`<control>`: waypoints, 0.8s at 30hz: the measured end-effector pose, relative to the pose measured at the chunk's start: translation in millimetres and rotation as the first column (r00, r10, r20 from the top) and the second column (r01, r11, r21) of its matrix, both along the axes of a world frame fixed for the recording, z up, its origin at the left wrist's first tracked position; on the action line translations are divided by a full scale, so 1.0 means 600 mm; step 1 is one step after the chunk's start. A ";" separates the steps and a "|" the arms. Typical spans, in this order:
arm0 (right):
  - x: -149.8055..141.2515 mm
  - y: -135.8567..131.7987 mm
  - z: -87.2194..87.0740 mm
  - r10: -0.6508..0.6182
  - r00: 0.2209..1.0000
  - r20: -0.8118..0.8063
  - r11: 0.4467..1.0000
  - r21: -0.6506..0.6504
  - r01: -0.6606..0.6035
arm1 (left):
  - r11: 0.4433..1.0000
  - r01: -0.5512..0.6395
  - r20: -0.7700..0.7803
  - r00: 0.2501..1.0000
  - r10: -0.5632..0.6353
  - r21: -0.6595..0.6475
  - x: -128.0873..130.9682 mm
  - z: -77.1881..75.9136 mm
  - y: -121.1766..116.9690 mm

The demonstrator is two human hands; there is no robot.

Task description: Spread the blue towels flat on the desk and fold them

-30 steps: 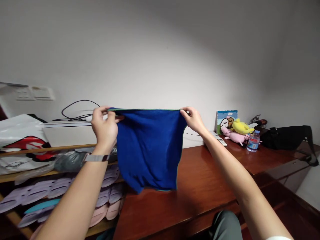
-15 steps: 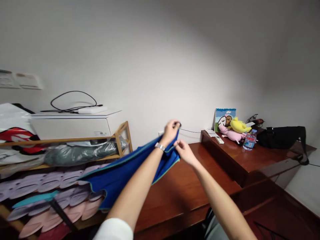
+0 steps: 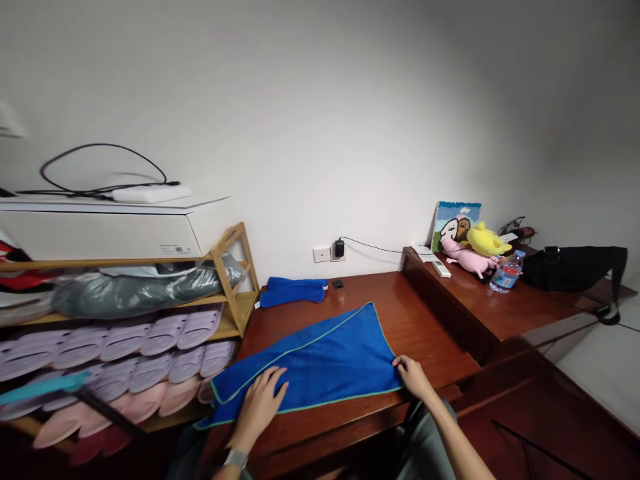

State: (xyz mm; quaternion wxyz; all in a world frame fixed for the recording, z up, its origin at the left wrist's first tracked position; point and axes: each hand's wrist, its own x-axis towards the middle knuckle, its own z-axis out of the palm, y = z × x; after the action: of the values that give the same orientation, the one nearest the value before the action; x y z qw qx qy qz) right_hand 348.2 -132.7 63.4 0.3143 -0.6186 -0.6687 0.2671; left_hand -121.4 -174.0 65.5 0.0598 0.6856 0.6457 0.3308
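Note:
A blue towel with a light green edge (image 3: 330, 360) lies folded over on the brown wooden desk, its top layer set at a slant. My left hand (image 3: 263, 400) rests on the towel's left part, fingers stretched out and palm down. At the right edge of the towel, my right hand (image 3: 413, 377) pinches the cloth between thumb and fingers. The towel's left corner hangs past the desk's edge toward the shoe rack. Two more folded blue cloths (image 3: 294, 291) lie at the back of the desk by the wall.
Left stands a wooden rack (image 3: 233, 313) with lilac and pink clogs (image 3: 167, 333) and a white box (image 3: 100, 233) on top. On the raised right side are a water bottle (image 3: 507, 273), plush toys (image 3: 470, 259), a remote (image 3: 441, 269) and a black bag (image 3: 570, 267). A charger (image 3: 339, 249) sits in the wall socket.
The towel, held up in both hands before, now lies on the desk. My left hand has come down to the left and lies open on it; my right hand has moved down and right.

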 end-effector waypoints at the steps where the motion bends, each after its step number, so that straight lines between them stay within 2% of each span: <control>1: 0.013 -0.001 -0.010 -0.004 1.000 0.021 1.000 0.008 0.004 | 0.998 -0.063 -0.096 0.993 0.063 0.007 -0.032 -0.020 -0.018; 2: 0.027 -0.003 -0.020 -0.015 0.999 0.041 1.000 0.018 0.014 | 0.993 -0.113 -0.163 0.980 0.116 0.024 -0.057 -0.038 -0.036; 4: 0.055 -0.009 -0.038 -0.040 0.996 0.075 0.999 0.040 0.037 | 0.988 -0.141 -0.234 0.960 0.153 0.068 -0.086 -0.069 -0.072; 6: 0.081 -0.017 -0.054 -0.059 0.993 0.104 0.997 0.045 0.055 | 0.988 -0.117 -0.272 0.952 0.140 0.099 -0.087 -0.085 -0.103; 8: 0.104 -0.026 -0.067 -0.076 0.987 0.140 0.997 0.042 0.071 | 0.991 -0.092 -0.311 0.943 0.118 0.099 -0.071 -0.088 -0.125; 12: 0.135 -0.045 -0.082 -0.106 0.952 0.287 0.993 0.076 0.087 | 0.994 -0.106 -0.400 0.911 0.105 0.020 -0.035 -0.070 -0.138; 16: 0.138 -0.051 -0.077 -0.192 0.818 0.543 0.980 0.146 0.133 | 0.988 -0.132 -0.485 0.871 0.078 -0.077 -0.020 -0.050 -0.124; 18: 0.119 -0.035 -0.064 -0.212 0.775 0.595 0.975 0.181 0.127 | 0.979 -0.169 -0.517 0.851 0.087 -0.113 -0.014 -0.038 -0.112; 21: 0.069 0.016 -0.038 -0.139 0.831 0.538 0.980 0.198 0.036 | 0.970 -0.224 -0.550 0.824 0.136 -0.096 -0.010 -0.020 -0.090; 24: 0.017 0.079 -0.023 -0.052 0.894 0.445 0.981 0.189 -0.038 | 0.976 -0.209 -0.540 0.829 0.149 -0.052 -0.024 -0.007 -0.069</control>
State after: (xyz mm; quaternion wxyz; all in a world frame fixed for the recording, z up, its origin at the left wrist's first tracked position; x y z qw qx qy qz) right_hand 358.2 -85.2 49.8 0.2113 -0.6325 -0.7435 0.0504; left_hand -136.0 -215.6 61.3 -0.1156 0.6825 0.7152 0.0960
